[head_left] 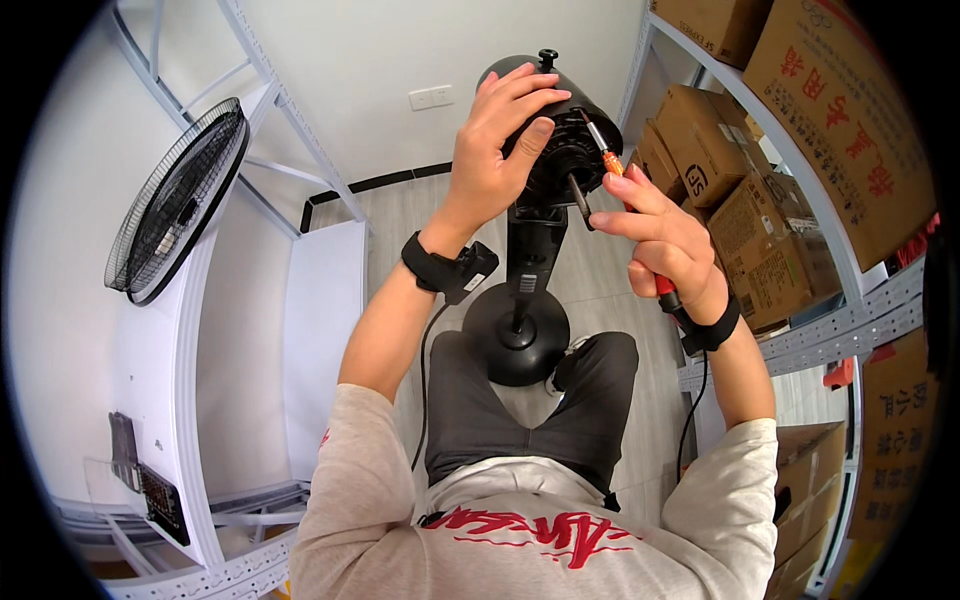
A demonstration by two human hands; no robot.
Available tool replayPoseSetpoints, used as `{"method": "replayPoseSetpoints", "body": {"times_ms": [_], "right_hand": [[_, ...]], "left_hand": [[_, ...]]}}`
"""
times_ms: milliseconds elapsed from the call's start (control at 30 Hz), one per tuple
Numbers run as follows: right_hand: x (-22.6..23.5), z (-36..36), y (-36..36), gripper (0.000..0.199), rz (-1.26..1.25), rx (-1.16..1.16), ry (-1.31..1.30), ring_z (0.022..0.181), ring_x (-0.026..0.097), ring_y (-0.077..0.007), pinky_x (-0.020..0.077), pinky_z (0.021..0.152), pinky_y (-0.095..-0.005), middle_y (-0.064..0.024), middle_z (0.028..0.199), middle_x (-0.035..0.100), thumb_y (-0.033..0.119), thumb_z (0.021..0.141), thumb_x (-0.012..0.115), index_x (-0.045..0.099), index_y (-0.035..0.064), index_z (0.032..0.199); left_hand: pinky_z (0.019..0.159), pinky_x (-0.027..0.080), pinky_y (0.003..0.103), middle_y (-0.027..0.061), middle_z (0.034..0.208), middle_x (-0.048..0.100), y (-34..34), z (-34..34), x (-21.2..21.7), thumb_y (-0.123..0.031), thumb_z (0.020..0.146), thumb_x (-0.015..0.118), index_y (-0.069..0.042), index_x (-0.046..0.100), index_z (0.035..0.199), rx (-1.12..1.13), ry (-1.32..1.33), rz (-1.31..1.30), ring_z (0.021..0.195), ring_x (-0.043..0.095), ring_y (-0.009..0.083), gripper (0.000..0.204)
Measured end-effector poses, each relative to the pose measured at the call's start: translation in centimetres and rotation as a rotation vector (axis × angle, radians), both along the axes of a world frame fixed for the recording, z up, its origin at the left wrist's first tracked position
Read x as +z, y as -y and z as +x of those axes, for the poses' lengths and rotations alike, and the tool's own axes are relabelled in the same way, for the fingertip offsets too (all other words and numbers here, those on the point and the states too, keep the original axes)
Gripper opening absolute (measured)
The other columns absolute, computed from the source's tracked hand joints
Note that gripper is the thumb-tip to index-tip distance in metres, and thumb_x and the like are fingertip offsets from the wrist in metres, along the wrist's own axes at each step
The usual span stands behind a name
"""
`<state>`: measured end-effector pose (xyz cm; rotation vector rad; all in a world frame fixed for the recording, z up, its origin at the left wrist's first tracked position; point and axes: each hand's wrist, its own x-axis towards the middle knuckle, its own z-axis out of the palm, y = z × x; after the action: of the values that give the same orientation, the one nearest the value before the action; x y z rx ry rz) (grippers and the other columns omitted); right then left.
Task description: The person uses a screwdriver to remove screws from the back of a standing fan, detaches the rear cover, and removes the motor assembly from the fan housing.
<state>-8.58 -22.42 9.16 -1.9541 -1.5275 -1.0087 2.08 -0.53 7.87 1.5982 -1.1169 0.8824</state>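
A black pedestal fan without its grille stands on the floor between my knees, its round base [515,335] below and its motor housing [565,130] at the top. My left hand [495,145] grips the left side of the motor housing. My right hand [660,235] holds an orange-handled screwdriver [612,165], whose metal tip points up at the right side of the housing. The bare motor shaft [580,200] sticks out toward me between both hands. Black wrist straps with cables sit on both wrists.
A black fan grille [180,205] leans on a white shelf unit [200,330] at the left. Metal racking [830,310] at the right holds several cardboard boxes [770,230]. A grey floor and white wall lie beyond the fan.
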Motion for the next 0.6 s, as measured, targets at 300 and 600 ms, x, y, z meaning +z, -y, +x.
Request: {"method": "replayPoseSetpoints", "body": {"times_ms": [300,600], "right_hand": [[-2.5,1.4,1.5,0.02,-0.053,-0.085,0.145,0.122,0.06,-0.0357,0.0495,0.104,-0.0492,-0.0171,0.121,0.067,-0.006,0.075,0.065,0.048,0.0028,0.073],[-3.6,2.5,1.5,0.022,-0.132,-0.157,0.262,0.123,0.059,-0.0301,0.0526,0.102,-0.0448,-0.0123,0.12,0.068,0.0,0.079,0.07,0.049,0.0042,0.081]], "left_hand": [[0.117,0.026,0.048,0.0085,0.13,0.063,-0.1,-0.4,0.4,-0.025,0.098,0.06,-0.005,0.068,0.118,0.008,-0.021,0.03,0.134,0.049,0.0307,0.03],[0.118,0.025,0.047,0.0083,0.13,0.063,-0.1,-1.1,0.4,-0.018,0.089,0.07,-0.005,0.069,0.115,0.042,-0.062,0.023,0.134,0.049,0.0299,0.029]]}}
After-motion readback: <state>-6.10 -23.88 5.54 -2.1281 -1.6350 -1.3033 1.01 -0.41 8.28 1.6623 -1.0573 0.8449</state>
